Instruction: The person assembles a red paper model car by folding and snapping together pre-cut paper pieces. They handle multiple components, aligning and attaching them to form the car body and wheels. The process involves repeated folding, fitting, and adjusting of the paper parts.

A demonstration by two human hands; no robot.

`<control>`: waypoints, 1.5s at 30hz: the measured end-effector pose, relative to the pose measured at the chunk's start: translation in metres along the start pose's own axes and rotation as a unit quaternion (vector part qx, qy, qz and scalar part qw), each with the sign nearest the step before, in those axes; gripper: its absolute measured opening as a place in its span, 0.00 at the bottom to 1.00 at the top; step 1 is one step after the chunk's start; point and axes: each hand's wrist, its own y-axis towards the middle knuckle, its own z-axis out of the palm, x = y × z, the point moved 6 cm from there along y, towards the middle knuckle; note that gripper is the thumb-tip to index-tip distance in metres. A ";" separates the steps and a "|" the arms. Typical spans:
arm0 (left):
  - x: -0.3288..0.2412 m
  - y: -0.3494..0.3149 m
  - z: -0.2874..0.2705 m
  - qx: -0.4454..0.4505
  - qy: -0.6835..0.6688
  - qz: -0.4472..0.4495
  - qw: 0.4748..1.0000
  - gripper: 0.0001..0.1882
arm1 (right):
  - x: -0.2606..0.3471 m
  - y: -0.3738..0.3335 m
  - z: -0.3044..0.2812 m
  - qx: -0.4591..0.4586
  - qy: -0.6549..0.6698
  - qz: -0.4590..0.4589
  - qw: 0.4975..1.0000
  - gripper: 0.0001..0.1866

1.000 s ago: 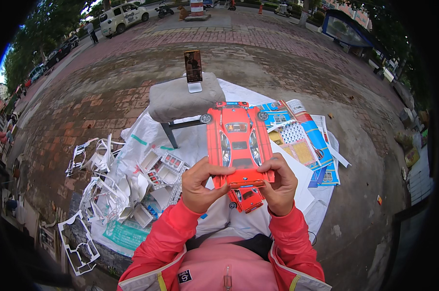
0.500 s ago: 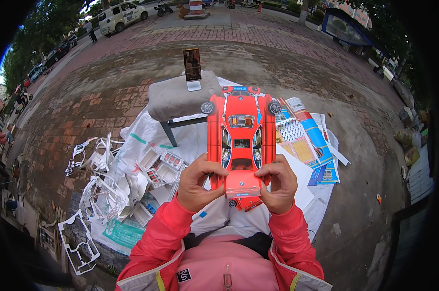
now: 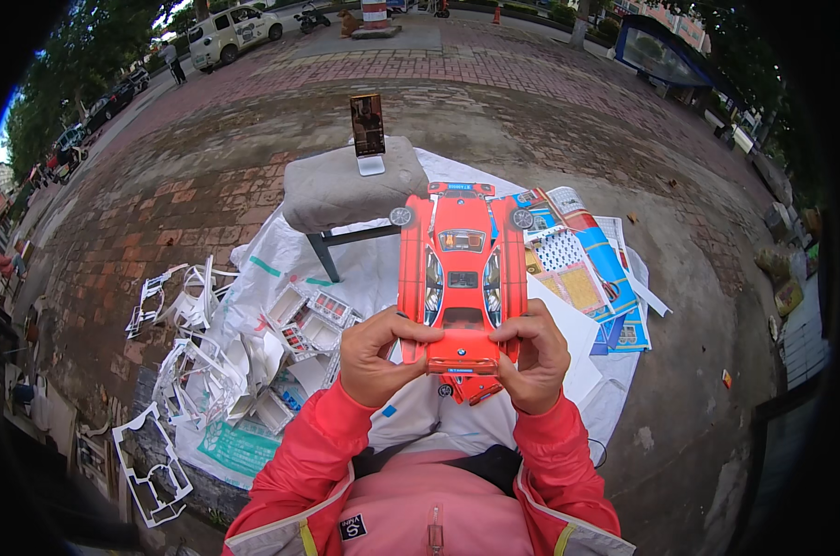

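A red paper model car [image 3: 462,305], partly folded, is held in front of me with its roof and window prints facing up. Its side panels spread out and its printed wheels stick out at the far corners. My left hand [image 3: 380,354] pinches the near left corner between thumb and fingers. On the near right corner, my right hand [image 3: 535,354] grips in the same way. The near end panel bends down between my thumbs. Below that end, a smaller red piece with a wheel print [image 3: 459,387] shows; how it joins the car is partly hidden.
A grey padded stool [image 3: 346,190] stands ahead, with a phone on a white stand [image 3: 367,130]. White cut-out scraps [image 3: 197,371] and box-like paper pieces [image 3: 311,335] lie left on a white sheet [image 3: 281,243]. Printed card sheets [image 3: 582,264] lie to the right.
The car's far end has dropped slightly towards me, and its near end panel now looks more foreshortened. Both hands keep their grip in nearly the same place.
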 end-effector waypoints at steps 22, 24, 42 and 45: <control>-0.002 0.008 0.022 -0.077 0.000 -0.043 0.996 0.10 | -0.012 -0.001 0.005 -0.096 0.141 0.130 0.977 0.04; 0.000 0.007 0.026 -0.095 -0.053 -0.063 0.992 0.08 | -0.014 0.001 0.006 -0.110 0.170 0.144 0.969 0.05; 0.004 0.008 0.047 -0.186 -0.144 -0.095 0.967 0.15 | -0.008 0.008 0.014 -0.203 0.201 0.161 0.945 0.19; 0.008 0.009 0.047 -0.187 -0.125 -0.085 0.971 0.15 | -0.002 0.013 0.013 -0.143 0.015 0.127 0.981 0.22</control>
